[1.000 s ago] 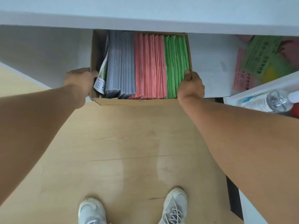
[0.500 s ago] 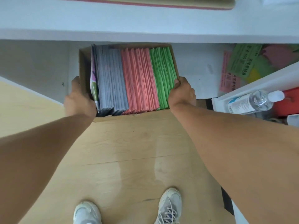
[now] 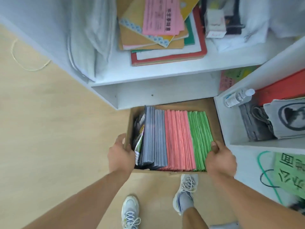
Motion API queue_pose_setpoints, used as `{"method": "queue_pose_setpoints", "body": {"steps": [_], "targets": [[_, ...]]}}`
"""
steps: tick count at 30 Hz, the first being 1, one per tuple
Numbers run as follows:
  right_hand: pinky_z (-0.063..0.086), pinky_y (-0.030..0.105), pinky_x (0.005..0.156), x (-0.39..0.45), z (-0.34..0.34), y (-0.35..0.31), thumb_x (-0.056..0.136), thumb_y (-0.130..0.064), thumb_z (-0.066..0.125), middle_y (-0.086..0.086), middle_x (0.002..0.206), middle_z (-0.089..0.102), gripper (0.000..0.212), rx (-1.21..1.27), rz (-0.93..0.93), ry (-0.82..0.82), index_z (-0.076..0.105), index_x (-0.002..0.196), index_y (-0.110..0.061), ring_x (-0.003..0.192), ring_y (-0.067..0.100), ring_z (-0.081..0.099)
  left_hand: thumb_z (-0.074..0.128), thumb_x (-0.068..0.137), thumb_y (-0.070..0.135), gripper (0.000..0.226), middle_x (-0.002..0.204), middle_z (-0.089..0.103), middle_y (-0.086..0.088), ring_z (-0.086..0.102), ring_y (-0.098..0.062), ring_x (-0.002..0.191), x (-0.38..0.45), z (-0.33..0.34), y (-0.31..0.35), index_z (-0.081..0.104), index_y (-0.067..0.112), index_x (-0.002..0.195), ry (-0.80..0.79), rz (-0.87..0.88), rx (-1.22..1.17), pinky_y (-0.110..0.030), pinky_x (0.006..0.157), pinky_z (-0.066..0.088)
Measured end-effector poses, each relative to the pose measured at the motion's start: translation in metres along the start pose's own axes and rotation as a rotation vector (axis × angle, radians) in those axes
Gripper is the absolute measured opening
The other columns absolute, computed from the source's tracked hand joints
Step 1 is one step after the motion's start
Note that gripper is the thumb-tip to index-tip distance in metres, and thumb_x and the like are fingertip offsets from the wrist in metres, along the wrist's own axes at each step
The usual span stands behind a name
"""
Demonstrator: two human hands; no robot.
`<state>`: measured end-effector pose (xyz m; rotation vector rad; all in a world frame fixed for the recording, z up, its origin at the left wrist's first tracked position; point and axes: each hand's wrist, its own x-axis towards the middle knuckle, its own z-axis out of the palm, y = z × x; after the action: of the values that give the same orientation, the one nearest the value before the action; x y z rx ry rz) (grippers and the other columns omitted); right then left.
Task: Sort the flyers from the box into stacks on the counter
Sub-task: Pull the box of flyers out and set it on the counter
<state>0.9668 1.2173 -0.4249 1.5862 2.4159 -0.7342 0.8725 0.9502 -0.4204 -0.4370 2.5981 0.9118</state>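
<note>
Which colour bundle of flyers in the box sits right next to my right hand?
The green flyers, at the box's right wall, beside your right hand. The pink flyers sit in the middle; the grey flyers are nearer your left hand.

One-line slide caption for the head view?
Both hands, left hand and right hand, grip a cardboard box of grey, pink and green flyers beside white shelves.
</note>
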Motion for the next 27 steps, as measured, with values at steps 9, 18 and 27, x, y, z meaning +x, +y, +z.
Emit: {"method": "queue_pose_setpoints", "body": {"steps": [9, 18, 27], "targets": [[0.047, 0.037, 0.069, -0.246, -0.209, 0.072, 0.108, -0.035, 0.032, 0.01, 0.084, 0.064, 0.038, 0.152, 0.318, 0.186, 0.064, 0.125, -0.024, 0.077, 0.032, 0.057, 0.059, 0.093, 0.004, 0.019, 0.068, 0.067, 0.012, 0.065, -0.009, 0.059, -0.189, -0.167, 0.08, 0.066, 0.02, 0.102, -0.233, 0.345, -0.108, -0.019, 0.053, 0.045], [0.039, 0.028, 0.062, -0.39, -0.339, 0.131, 0.109, -0.035, 0.035, 0.001, 0.098, 0.072, 0.036, 0.357, 0.504, 0.557, 0.065, 0.13, -0.031, 0.074, 0.017, 0.052, 0.066, 0.088, 0.005, 0.022, 0.068, 0.06, 0.002, 0.059, -0.031, 0.069, -0.323, -0.225, 0.151, 0.066, 0.022, 0.102, -0.254, 0.758, -0.015, -0.033, 0.063, 0.038], [0.05, 0.032, 0.07, -0.499, -0.404, 0.226, 0.109, -0.033, 0.035, -0.004, 0.093, 0.072, 0.036, 0.481, 0.578, 0.742, 0.069, 0.121, -0.027, 0.076, 0.016, 0.06, 0.064, 0.092, 0.005, 0.024, 0.07, 0.06, 0.006, 0.056, -0.022, 0.065, -0.465, -0.234, 0.159, 0.059, 0.026, 0.103, -0.377, 0.984, -0.062, -0.032, 0.06, 0.042]]}}
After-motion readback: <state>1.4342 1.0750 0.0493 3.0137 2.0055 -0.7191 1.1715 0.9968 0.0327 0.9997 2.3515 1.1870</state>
